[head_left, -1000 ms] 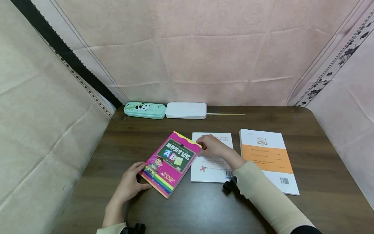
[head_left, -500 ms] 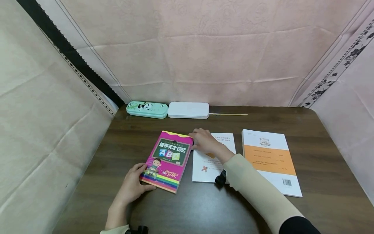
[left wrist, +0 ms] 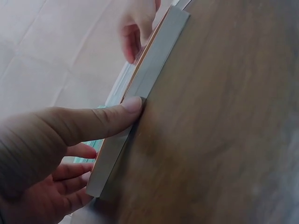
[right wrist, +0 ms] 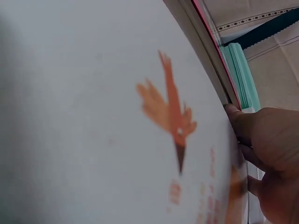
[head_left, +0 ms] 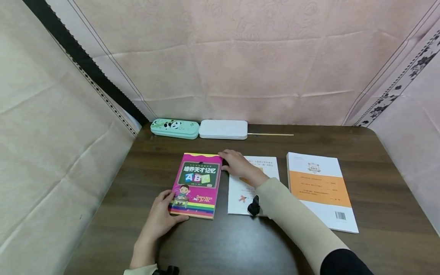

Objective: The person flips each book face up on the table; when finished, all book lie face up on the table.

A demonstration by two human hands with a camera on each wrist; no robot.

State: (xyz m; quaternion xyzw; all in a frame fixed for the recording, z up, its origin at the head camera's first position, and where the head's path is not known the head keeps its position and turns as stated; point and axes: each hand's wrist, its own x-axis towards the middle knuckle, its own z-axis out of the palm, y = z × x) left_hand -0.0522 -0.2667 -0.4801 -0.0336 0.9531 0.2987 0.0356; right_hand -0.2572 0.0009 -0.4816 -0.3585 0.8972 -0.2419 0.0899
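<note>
A pink book (head_left: 200, 193) with a green board and rainbow stripes on its cover lies on the brown table, nearly square to the table's far edge. My left hand (head_left: 160, 214) holds its lower left corner, fingers along the left side. In the left wrist view the thumb presses on the book's page edge (left wrist: 152, 63). At the upper right corner my right hand (head_left: 238, 164) pinches the book, reaching across a white book (head_left: 237, 200). That white book, with an orange bird print, fills much of the right wrist view; forearm and sleeve partly hide it in the head view.
Right of the white book lies a white and orange book (head_left: 317, 189). Along the far edge sit a mint pencil case (head_left: 175, 129) with a panda, a white case (head_left: 223, 130) and a thin stick (head_left: 271, 134). Cloth curtains (head_left: 258, 76) rise around the table (head_left: 347, 141).
The pink book has turned counterclockwise from a slant to nearly straight. My right hand has moved left with its upper corner, while the left hand keeps hold of the lower left corner.
</note>
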